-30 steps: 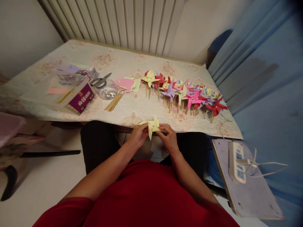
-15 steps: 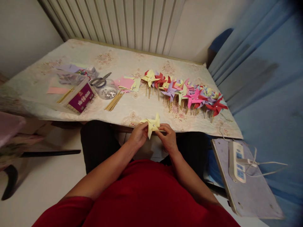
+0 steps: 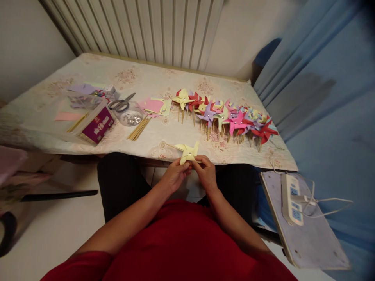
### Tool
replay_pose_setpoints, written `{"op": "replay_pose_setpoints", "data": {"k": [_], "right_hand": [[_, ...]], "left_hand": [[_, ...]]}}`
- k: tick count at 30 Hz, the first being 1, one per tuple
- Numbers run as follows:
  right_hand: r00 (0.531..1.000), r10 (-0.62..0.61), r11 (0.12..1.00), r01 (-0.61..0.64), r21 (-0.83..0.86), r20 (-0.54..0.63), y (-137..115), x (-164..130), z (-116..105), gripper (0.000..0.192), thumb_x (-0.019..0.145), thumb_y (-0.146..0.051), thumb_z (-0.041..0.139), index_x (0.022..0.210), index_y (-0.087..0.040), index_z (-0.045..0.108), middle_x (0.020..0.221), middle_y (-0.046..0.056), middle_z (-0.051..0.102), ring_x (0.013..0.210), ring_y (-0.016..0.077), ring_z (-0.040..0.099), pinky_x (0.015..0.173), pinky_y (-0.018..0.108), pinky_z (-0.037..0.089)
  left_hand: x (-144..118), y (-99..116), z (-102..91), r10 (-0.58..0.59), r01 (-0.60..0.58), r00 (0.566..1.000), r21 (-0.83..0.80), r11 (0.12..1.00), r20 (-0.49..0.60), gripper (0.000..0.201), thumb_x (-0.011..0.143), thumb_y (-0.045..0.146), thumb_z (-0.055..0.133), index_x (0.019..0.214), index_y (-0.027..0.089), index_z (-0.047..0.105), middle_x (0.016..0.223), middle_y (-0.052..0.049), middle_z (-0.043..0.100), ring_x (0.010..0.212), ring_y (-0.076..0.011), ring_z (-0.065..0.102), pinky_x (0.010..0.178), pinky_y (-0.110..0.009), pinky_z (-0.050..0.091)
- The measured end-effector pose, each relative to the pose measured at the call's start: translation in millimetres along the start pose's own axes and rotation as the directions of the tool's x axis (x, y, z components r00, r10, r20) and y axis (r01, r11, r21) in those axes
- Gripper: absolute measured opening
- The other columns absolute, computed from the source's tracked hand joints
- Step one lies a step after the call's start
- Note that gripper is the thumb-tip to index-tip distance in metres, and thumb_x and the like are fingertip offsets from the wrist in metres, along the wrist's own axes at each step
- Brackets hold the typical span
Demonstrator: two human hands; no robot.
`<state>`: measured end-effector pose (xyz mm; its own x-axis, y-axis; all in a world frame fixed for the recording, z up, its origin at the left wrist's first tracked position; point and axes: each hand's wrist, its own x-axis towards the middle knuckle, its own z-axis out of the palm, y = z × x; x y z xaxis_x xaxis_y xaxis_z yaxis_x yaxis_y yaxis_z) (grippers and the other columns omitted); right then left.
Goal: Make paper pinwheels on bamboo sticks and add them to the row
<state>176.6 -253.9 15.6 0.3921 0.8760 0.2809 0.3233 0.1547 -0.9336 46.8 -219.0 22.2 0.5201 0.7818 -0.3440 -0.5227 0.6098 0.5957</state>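
Note:
A pale yellow paper pinwheel (image 3: pixel 189 152) with a shiny pin at its centre is held over the table's front edge. Its thin wooden stick (image 3: pixel 172 146) points out to the left. My left hand (image 3: pixel 175 173) is closed on the lower left blade, fingers and thumb pinching the paper from below. My right hand (image 3: pixel 206 169) is closed at the pinwheel's lower right, its thumb and fingers meeting close to the centre. The fingertips of both hands nearly touch below the pin.
Finished pinwheels (image 3: pixel 238 121) of several colours stand in a cluster at the right. Wooden sticks (image 3: pixel 138 128), paper pieces (image 3: pixel 154 106), a bowl of pins (image 3: pixel 131 118), scissors (image 3: pixel 120 103) and a purple-labelled box (image 3: pixel 98 125) lie leftward. A power strip (image 3: pixel 293 201) rests on a side board.
My left hand has shifted from the pinwheel's left side to below it. The pinwheel has turned a little, and more of its stick shows at the left.

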Motion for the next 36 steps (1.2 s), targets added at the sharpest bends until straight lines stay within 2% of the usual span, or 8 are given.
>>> {"op": "replay_pose_setpoints", "data": {"k": [9,13,18,24,30,36], "right_hand": [[0.997,0.053,0.996,-0.056,0.062,0.054,-6.0,-2.5,4.4,0.015,0.078,-0.036,0.067,0.083,-0.022,0.072,0.086,0.003,0.068,0.082,0.0187,0.064,0.071,0.03,0.052],[0.988,0.149,0.981,-0.153,0.116,0.046,-1.3,-0.6,10.5,0.02,0.077,-0.037,0.067,0.085,-0.021,0.072,0.083,0.003,0.069,0.073,0.0177,0.063,0.065,0.029,0.051],[0.943,0.329,0.924,-0.331,0.192,0.046,6.9,3.6,22.8,0.026,0.073,-0.037,0.065,0.089,-0.017,0.07,0.063,-0.001,0.065,0.053,0.0145,0.057,0.055,0.027,0.047],[0.877,0.474,0.847,-0.477,0.233,0.075,25.0,2.9,37.0,0.031,0.069,-0.034,0.064,0.094,-0.017,0.069,0.055,-0.004,0.061,0.046,0.0123,0.051,0.047,0.025,0.041],[0.845,0.528,0.801,-0.53,0.278,0.088,38.8,-2.3,44.0,0.039,0.066,-0.031,0.065,0.102,-0.015,0.068,0.058,-0.004,0.06,0.045,0.0111,0.05,0.046,0.024,0.04],[0.829,0.532,0.754,-0.556,0.35,0.173,37.9,-6.5,43.5,0.044,0.067,-0.03,0.066,0.109,-0.016,0.065,0.057,-0.006,0.058,0.042,0.0099,0.047,0.043,0.023,0.037]], "left_hand": [[8.3,0.7,-3.2,0.091,-0.091,0.996,-0.01,0.996,-0.027,0.03,0.063,0.018,0.082,0.088,0.012,0.066,0.079,-0.002,0.066,0.067,-0.0077,0.058,0.066,-0.021,0.046],[13.3,4.5,-1.6,0.122,-0.122,0.992,0.03,0.992,-0.029,0.031,0.063,0.019,0.082,0.087,0.011,0.065,0.076,-0.002,0.066,0.065,-0.008,0.058,0.064,-0.021,0.047],[25.1,8.9,-5.2,0.125,-0.123,0.992,0.051,0.991,-0.028,0.031,0.061,0.017,0.081,0.086,0.01,0.063,0.074,-0.001,0.065,0.062,-0.0084,0.058,0.06,-0.021,0.047],[35.0,7.0,-24.7,0.008,-0.006,0.995,0.028,1.0,-0.101,0.024,0.063,0.009,0.075,0.084,0.009,0.065,0.073,-0.002,0.066,0.063,-0.0079,0.059,0.062,-0.018,0.049],[33.5,-0.2,-33.4,0.016,-0.017,0.989,-0.004,1.0,-0.144,0.024,0.062,0.006,0.074,0.084,0.01,0.066,0.075,-0.002,0.067,0.065,-0.008,0.061,0.064,-0.018,0.049],[33.1,-6.8,-37.6,0.056,-0.049,0.98,0.041,0.998,-0.189,0.03,0.06,0.011,0.076,0.088,0.011,0.064,0.076,-0.002,0.067,0.06,-0.0079,0.059,0.058,-0.019,0.046]]}}
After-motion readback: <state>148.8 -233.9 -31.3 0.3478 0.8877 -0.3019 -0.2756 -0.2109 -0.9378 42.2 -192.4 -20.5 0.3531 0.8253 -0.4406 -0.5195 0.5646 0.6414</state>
